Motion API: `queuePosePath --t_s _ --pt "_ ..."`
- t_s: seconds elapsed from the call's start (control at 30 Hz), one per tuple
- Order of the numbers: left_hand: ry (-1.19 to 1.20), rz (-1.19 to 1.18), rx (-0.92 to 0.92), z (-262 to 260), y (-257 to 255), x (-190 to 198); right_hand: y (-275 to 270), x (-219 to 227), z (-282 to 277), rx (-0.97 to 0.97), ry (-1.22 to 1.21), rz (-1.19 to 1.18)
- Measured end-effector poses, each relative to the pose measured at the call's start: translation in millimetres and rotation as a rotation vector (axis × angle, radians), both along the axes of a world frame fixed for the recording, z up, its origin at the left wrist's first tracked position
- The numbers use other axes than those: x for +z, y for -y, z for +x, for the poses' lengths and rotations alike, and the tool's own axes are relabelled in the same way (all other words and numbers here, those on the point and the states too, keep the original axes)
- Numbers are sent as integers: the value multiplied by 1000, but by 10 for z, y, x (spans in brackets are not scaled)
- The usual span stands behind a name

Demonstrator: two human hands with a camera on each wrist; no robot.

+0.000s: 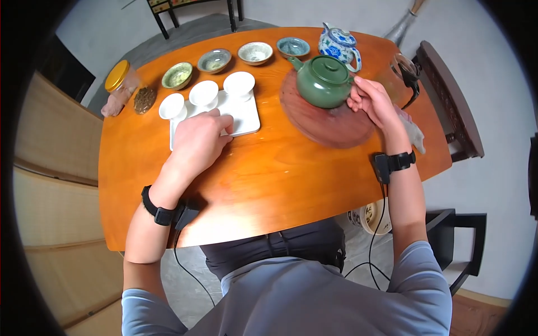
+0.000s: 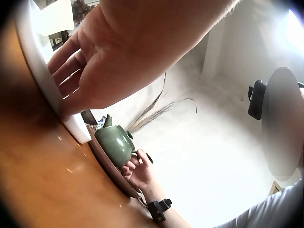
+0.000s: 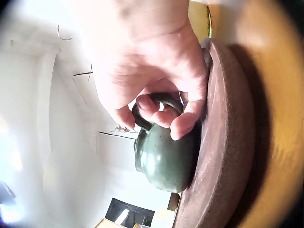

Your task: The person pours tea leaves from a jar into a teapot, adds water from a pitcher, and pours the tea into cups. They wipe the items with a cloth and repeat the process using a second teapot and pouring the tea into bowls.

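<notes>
My right hand [image 1: 374, 103] holds the handle of a green teapot [image 1: 324, 84], with fingers curled through the handle loop [image 3: 164, 99] in the right wrist view. The teapot is upright over a round reddish-brown board [image 1: 336, 134]. My left hand [image 1: 203, 139] rests at the near edge of a white tray [image 1: 246, 119], fingers loosely bent over it and thumb at its rim in the left wrist view. On the tray stand three white cups: a left cup [image 1: 172, 106], a middle cup [image 1: 204, 94] and a right cup [image 1: 239, 84]. Part of the tray is hidden under the hand.
Several small bowls, including a grey bowl [image 1: 214, 60], line the table's far side. A blue-and-white teapot [image 1: 339, 45] and a glass pitcher [image 1: 400, 78] stand to the right. A yellow-lidded jar [image 1: 119, 77] lies at left beside dark loose bits [image 1: 144, 99]. A cloth [image 1: 413, 134] lies near the right edge.
</notes>
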State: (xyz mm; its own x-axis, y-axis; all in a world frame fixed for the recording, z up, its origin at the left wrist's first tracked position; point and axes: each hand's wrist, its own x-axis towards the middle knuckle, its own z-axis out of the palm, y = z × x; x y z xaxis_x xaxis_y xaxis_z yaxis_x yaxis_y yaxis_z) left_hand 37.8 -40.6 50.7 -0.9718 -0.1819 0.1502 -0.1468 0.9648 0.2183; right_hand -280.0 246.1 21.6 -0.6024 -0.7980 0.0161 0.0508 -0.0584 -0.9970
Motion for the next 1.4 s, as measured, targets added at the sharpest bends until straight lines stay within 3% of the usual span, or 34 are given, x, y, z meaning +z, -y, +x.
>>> queuePosePath --t_s 0.43,0.63,0.7,0.77,0.83,0.93,1.0,1.07,1.13,1.2,1.27,1.33,1.4 --pt "64 -2 28 -14 -72 104 78 32 90 -200 1 -126" --pt "100 -1 60 -66 -182 125 68 158 171 -320 -128 -344" --pt "-91 118 60 -110 -316 133 42 195 225 -377 -126 -372" --pt "-106 114 37 -221 -448 209 14 259 236 -527 -275 -329" --pt "-126 106 21 -373 -577 283 -14 295 257 -579 -253 -340" --pt "14 617 -138 -748 -693 307 -35 305 239 -709 -370 -479" --pt "-33 1065 -256 -1148 -767 161 -64 391 284 -740 -356 -497" --pt "50 1142 -194 -1515 -943 293 -103 369 204 -784 -402 -560" --pt "-16 1410 -111 -1917 -1120 238 -144 411 227 -818 -437 -546" --pt "-48 1502 -106 -2334 -1164 101 -163 396 164 -893 -606 -516" --pt "-56 1598 -118 -2681 -1260 61 -184 408 168 -890 -522 -549" --pt "-84 1642 54 -2939 -1391 40 -194 432 202 -933 -445 -555" --pt "-43 1704 99 -3151 -1442 -19 -174 447 208 -931 -429 -598"
